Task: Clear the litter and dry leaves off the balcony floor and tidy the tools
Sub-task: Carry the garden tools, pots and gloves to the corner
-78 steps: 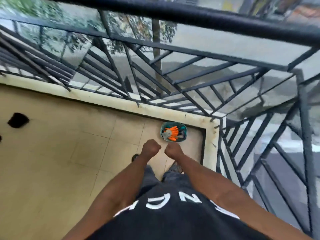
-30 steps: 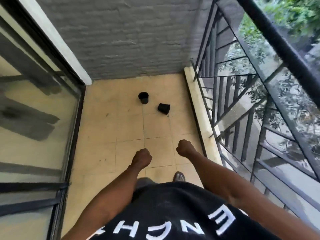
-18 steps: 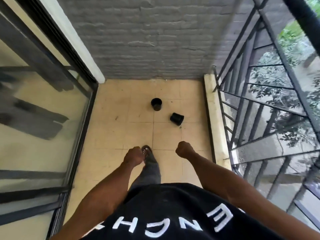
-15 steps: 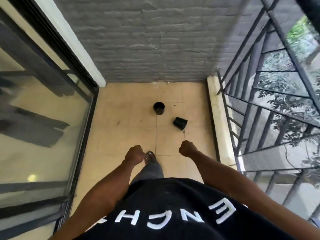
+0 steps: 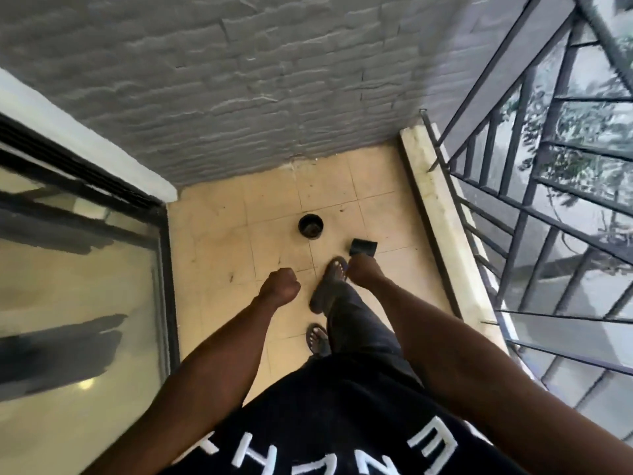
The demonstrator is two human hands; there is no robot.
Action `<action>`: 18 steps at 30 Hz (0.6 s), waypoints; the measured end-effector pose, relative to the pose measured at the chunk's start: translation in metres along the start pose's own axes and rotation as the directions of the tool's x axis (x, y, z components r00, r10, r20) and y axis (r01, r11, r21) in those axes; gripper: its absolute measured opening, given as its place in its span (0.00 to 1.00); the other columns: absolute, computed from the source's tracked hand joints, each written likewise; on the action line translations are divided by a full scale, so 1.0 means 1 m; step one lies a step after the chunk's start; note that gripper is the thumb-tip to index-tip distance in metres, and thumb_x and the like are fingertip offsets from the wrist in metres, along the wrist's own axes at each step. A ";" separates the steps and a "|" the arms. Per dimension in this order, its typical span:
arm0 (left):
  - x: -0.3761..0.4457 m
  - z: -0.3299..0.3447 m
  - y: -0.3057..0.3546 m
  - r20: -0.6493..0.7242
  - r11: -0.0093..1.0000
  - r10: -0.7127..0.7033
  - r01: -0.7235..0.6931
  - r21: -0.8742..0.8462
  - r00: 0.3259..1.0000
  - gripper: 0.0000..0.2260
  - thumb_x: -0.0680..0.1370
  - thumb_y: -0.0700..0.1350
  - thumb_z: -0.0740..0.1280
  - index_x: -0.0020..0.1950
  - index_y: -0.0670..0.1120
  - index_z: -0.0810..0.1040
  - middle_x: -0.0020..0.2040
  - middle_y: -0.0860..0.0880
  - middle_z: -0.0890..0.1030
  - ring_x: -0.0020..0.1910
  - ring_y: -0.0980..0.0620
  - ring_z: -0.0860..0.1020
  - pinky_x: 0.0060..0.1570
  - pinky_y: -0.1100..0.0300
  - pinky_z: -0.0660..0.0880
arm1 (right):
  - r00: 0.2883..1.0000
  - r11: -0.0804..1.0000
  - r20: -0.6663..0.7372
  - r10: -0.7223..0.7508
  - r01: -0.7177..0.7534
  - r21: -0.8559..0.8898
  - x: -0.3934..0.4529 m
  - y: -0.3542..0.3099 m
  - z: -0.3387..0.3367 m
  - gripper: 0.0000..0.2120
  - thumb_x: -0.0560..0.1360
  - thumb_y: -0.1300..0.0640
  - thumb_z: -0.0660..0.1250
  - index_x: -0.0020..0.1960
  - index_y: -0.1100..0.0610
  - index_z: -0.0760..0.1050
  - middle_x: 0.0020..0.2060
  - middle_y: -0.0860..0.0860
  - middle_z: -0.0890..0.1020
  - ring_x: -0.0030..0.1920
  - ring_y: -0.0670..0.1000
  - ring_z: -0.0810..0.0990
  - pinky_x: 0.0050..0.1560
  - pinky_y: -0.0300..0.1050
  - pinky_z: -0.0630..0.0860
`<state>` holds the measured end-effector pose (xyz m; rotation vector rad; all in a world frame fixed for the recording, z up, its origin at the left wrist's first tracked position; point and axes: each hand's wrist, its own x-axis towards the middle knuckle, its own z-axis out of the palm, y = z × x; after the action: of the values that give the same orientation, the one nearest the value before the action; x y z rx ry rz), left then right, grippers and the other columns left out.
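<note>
A person is standing on a tiled balcony floor (image 5: 219, 234), looking down past a black shirt with white lettering. Both arms are reaching forward. The left hand (image 5: 280, 285) is curling into a fist and holding nothing; the right hand (image 5: 362, 273) is likewise balling up with nothing in it. Both hands are hanging above the floor, either side of a sandalled foot (image 5: 329, 285) that is stepping ahead.

Two small black pots are sitting on the tiles in front of the foot. The upright pot (image 5: 310, 226) is standing with its open mouth facing up, something dark showing inside. The tipped pot (image 5: 363, 247) is lying on its side just beyond the right hand, its long axis running roughly along the floor; which end is its mouth is hard to tell. The two pots are near each other but apart.

A grey brick wall (image 5: 239, 80) is closing off the far end, a glass sliding door (image 5: 75, 269) is running along the left, and a dark metal railing (image 5: 534, 186) above a pale kerb (image 5: 435, 207) is bordering the right. Small dark specks are dotting the tiles.
</note>
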<state>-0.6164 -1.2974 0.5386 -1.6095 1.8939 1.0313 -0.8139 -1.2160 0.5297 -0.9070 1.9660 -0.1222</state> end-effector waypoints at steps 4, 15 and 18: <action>0.072 -0.033 0.027 0.034 0.999 -0.036 0.035 0.024 0.999 0.12 0.76 0.46 0.65 0.57 0.43 0.78 0.58 0.42 0.80 0.56 0.41 0.78 0.54 0.53 0.77 | 0.998 0.992 0.011 0.069 -0.070 0.103 0.065 -0.013 -0.022 0.13 0.81 0.55 0.60 0.51 0.62 0.79 0.50 0.58 0.81 0.52 0.58 0.79 0.49 0.45 0.74; 0.349 -0.004 0.062 0.154 0.993 -0.092 0.079 0.086 0.984 0.14 0.78 0.43 0.63 0.63 0.42 0.74 0.62 0.41 0.78 0.60 0.40 0.77 0.49 0.57 0.71 | 0.975 0.945 -0.001 0.224 -0.217 0.245 0.309 0.027 0.007 0.13 0.77 0.61 0.62 0.58 0.64 0.77 0.55 0.60 0.80 0.56 0.61 0.79 0.51 0.49 0.75; 0.442 0.040 0.053 0.120 0.988 -0.064 0.046 0.148 0.991 0.18 0.78 0.42 0.63 0.68 0.42 0.70 0.62 0.40 0.77 0.60 0.40 0.76 0.49 0.54 0.73 | 0.936 0.877 0.009 0.352 -0.333 0.347 0.381 0.059 0.044 0.12 0.77 0.62 0.61 0.57 0.65 0.76 0.53 0.62 0.80 0.55 0.62 0.79 0.48 0.46 0.74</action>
<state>-0.7706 -1.5435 0.1992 -1.4727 1.7884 0.9261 -0.9220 -1.4051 0.2091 -0.3224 2.0411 -0.2788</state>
